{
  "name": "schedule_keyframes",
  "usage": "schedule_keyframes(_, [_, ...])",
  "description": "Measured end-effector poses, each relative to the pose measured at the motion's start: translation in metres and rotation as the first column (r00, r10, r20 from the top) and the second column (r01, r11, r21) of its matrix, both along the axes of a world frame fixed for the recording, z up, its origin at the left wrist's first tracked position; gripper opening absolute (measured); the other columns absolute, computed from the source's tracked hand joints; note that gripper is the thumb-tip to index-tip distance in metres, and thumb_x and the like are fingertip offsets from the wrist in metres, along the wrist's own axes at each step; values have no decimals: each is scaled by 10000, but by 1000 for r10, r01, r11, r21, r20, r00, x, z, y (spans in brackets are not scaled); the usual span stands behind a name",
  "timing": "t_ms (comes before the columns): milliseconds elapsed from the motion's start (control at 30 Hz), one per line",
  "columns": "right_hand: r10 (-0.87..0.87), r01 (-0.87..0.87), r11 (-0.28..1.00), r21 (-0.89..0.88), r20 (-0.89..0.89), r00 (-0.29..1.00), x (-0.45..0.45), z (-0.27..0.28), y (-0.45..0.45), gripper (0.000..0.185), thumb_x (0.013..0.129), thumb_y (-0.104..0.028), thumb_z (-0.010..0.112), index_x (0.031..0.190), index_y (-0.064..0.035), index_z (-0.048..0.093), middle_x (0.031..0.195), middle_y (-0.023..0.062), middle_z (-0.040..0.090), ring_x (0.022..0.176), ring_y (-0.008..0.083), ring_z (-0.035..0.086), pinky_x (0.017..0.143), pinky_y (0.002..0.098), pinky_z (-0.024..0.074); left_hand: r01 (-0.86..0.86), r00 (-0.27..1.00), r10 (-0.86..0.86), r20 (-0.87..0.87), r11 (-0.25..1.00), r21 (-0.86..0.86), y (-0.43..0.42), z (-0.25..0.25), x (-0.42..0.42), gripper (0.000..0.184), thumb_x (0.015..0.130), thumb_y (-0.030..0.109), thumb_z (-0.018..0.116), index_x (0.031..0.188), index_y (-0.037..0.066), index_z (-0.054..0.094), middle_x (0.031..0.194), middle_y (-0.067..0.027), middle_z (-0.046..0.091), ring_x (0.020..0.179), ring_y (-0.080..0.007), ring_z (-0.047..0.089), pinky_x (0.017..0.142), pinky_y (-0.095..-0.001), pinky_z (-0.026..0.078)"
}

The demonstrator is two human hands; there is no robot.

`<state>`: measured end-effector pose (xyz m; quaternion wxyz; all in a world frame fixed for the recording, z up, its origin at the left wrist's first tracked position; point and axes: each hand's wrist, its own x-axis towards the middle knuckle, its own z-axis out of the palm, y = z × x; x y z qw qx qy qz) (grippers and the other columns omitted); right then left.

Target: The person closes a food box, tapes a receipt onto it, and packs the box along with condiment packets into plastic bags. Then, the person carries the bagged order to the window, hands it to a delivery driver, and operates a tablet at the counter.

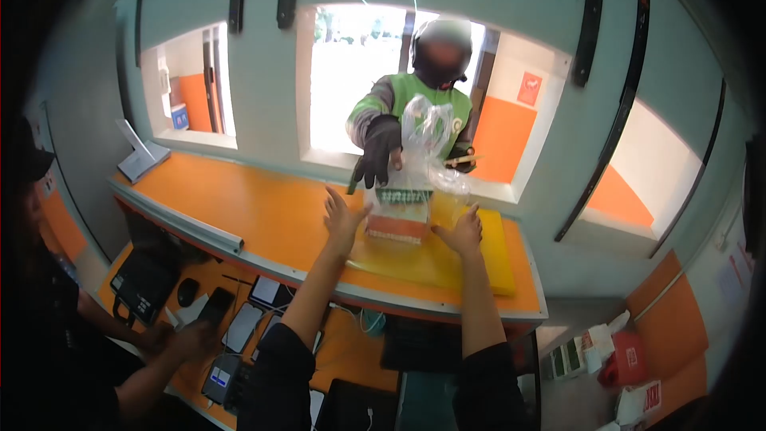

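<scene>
On the orange counter (231,191), a clear plastic bag (399,215) holding a green, white and red package stands at the front edge of a yellow mat (495,263). My left hand (345,219) is beside the bag's left side, fingers spread. To the bag's right, my right hand (463,231) has its fingers apart, with nothing in it. A person in a helmet and green jacket (439,96) stands beyond the window, one black-gloved hand (381,152) over the bag's upper left.
A co-worker's hands at the lower left hold a dark phone (217,307). Below the counter, a lower desk carries several phones, a mouse (188,292) and a black device (145,283). A white stand (142,161) sits at the counter's left end. Red and white bags (626,359) lie at the lower right.
</scene>
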<state>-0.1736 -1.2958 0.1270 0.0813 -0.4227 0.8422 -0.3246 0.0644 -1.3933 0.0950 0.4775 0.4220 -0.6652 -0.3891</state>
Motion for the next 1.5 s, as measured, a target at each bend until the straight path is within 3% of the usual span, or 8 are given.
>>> schedule_keyframes(400, [-128,127,991,36,50,990,-11,7,15,995,753,-275,707,1496,-65,80,1497,338,102,1410,452,130,1096,574,219,-351,936,336,-106,913,-209,21,19,14,966,927,620,380,1487,26,-137,1560,-246,-83,1429,-424,-141,1097,-576,-120])
schedule_keyframes(700, [-218,-74,769,-635,-368,904,-22,-5,129,593,890,-357,648,1318,4,453,1322,250,454,1244,394,406,1043,483,329,-102,957,-61,-285,845,-525,187,53,105,950,920,475,494,1497,34,-119,1575,-201,-100,1454,-373,-68,1136,-509,-58])
schedule_keyframes(767, [-195,-123,759,-640,-403,894,28,-7,254,475,904,-259,650,1278,-8,497,1286,184,507,1208,315,466,993,440,376,145,988,-152,41,782,-606,276,-11,162,1006,865,390,615,1502,16,-67,1566,-251,6,1461,-366,34,1150,-485,18])
schedule_keyframes(833, [-187,-48,738,-673,-272,944,38,-69,323,257,920,-159,630,1133,-26,571,1104,82,601,1017,178,562,856,305,444,264,964,-238,116,845,-465,333,-74,189,661,758,166,775,1289,-11,422,1224,-208,542,1186,-333,511,1027,-415,360])
schedule_keyframes(1000, [-221,205,920,-334,-11,975,135,-231,449,426,986,-200,527,614,-2,474,597,56,477,526,100,413,506,295,334,86,987,-95,129,994,69,442,-220,225,221,803,43,731,820,27,511,697,-42,520,605,-125,502,595,-242,433])
schedule_keyframes(1200, [144,-24,949,-315,362,921,252,-259,448,234,920,-113,553,1127,-9,584,974,168,609,877,252,586,786,349,462,-117,993,115,32,989,87,469,-216,264,161,806,49,724,816,6,570,722,-57,589,649,-132,565,619,-250,462])
schedule_keyframes(1267, [561,-564,815,-133,-66,825,246,-249,423,396,859,-120,620,1240,-50,536,1149,158,562,1024,329,534,902,420,422,-94,992,85,89,990,102,467,-218,285,144,818,72,709,851,11,583,739,-64,592,660,-148,575,621,-262,468])
schedule_keyframes(1500, [516,-457,846,274,-205,832,189,-240,301,721,669,-267,809,1300,-107,499,1243,103,511,1179,343,449,942,470,378,123,907,-174,382,980,156,471,-210,325,177,866,167,646,972,25,631,777,-84,616,734,-200,620,677,-310,496])
